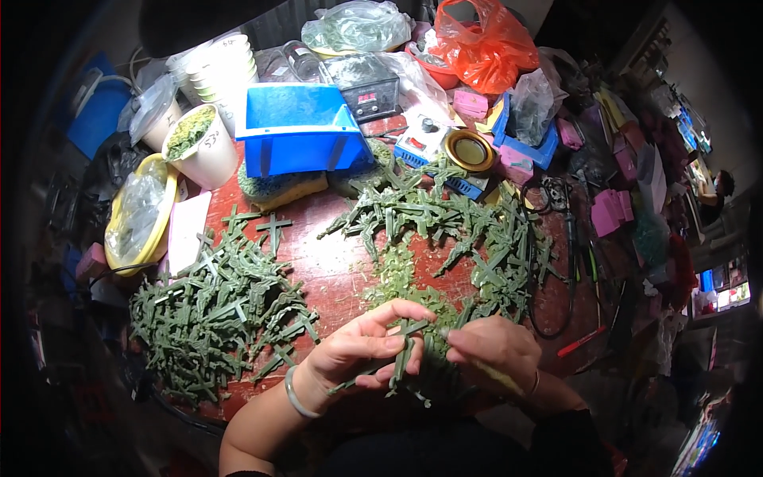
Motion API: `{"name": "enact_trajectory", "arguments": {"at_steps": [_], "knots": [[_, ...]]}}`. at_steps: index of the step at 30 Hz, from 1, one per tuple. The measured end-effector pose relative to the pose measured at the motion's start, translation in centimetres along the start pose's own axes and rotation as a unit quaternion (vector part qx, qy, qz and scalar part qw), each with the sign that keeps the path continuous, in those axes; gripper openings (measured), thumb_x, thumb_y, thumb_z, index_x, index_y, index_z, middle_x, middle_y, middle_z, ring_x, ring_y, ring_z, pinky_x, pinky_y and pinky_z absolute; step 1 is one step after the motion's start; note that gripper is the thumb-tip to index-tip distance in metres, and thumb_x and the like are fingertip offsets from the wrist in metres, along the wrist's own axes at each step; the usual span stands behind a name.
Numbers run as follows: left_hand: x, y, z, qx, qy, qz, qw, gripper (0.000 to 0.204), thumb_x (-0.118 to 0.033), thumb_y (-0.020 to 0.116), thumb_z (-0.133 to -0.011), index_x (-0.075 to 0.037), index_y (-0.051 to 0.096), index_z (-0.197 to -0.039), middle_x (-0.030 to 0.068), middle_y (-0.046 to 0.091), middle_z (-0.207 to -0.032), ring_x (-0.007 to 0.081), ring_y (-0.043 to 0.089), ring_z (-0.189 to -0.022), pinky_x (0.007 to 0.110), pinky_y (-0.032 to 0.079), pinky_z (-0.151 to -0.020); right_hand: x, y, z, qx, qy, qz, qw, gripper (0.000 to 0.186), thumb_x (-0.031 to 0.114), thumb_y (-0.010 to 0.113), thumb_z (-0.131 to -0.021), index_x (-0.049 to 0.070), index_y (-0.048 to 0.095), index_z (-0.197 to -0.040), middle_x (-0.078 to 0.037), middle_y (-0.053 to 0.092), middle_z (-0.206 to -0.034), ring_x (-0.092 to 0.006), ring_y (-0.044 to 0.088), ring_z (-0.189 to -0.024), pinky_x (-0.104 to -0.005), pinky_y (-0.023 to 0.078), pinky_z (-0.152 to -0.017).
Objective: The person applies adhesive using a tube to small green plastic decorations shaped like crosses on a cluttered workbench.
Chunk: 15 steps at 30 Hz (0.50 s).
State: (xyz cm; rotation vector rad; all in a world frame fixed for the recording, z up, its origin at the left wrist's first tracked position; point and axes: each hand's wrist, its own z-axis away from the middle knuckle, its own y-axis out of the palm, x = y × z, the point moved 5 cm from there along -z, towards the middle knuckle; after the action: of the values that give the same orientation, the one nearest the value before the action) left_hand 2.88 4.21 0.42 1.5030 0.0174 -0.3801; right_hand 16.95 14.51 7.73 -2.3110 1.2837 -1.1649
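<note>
My left hand (pixel 350 350), with a pale bangle at the wrist, pinches a green crucifix (pixel 404 355) between thumb and fingers above the table's near edge. More green pieces hang around its fingers. Close beside it on the right, my right hand (pixel 499 350) is closed. A pale yellow strip shows along its palm side; I cannot make out what it grips. Light green shavings (pixel 391 274) lie beyond the hands. A large heap of similar green crucifixes (pixel 218 310) sits at the left, and another heap (pixel 421 211) curves across the back and right.
On the red table (pixel 322 266) a blue bin (pixel 302 131) stands at the back, on a sponge (pixel 282 189). A white bucket (pixel 200 147) and yellow basin (pixel 143 215) are at left. A digital scale (pixel 369 97), round brass-coloured dish (pixel 470 149) and red bag (pixel 485 44) lie behind. Cables and tools (pixel 572 238) fill the right.
</note>
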Motion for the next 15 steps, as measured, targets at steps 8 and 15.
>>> {"name": "enact_trajectory", "arguments": {"at_steps": [8,15], "knots": [[-0.3,1.0,-0.8,-0.053,-0.008,-0.27,0.961,0.053,-0.013,0.059,-0.098,-0.007,0.034,-0.145,0.0094,0.066,-0.097,0.0067,0.054,-0.064,0.017,0.039,-0.048,-2.0,0.1,1.3,-0.095,0.179,-0.035,0.979,0.032,-0.001,0.073,-0.083,0.008,0.068,-0.113,-0.009,0.068,-0.086,-0.0209,0.066,-0.071,-0.0303,0.053,-0.062],[0.1,0.4,-0.7,-0.107,0.014,-0.378,0.92,0.049,-0.014,0.061,-0.098,-0.01,0.038,-0.141,0.0062,0.067,-0.101,0.0046,0.055,-0.067,0.017,0.042,-0.051,-3.3,0.9,-0.1,0.029,0.239,-0.107,0.965,0.024,-0.002,0.071,-0.085,0.005,0.069,-0.108,-0.011,0.068,-0.093,-0.0202,0.067,-0.081,-0.0282,0.053,-0.071]]}}
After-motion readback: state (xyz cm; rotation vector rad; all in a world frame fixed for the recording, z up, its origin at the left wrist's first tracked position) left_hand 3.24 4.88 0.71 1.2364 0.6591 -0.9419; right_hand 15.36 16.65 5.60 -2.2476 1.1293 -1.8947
